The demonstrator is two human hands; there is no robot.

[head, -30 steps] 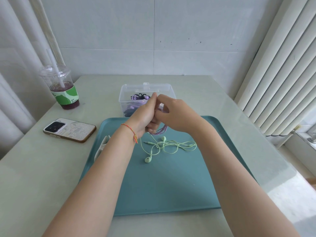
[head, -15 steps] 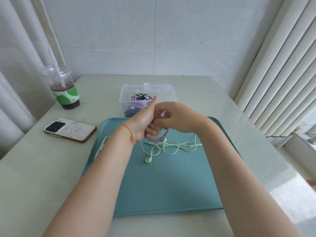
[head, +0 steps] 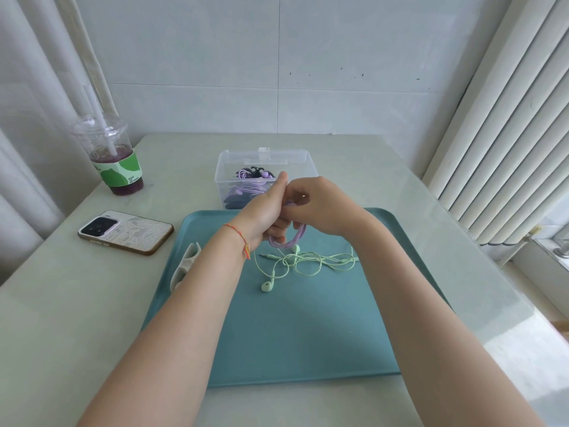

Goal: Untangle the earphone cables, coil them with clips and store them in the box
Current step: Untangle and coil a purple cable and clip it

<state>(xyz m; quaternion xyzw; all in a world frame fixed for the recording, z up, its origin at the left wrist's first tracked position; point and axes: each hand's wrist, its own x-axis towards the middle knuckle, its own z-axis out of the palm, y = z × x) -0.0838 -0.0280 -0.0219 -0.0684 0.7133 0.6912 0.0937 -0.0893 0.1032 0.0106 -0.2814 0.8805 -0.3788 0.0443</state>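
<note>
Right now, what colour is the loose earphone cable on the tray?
Pale green earphone cable, seen best in the head view.

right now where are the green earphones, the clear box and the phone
green earphones (head: 266, 286), head view, on the near earbud
clear box (head: 311, 167), head view, on its right wall
phone (head: 135, 233), head view, on its patterned back
</note>
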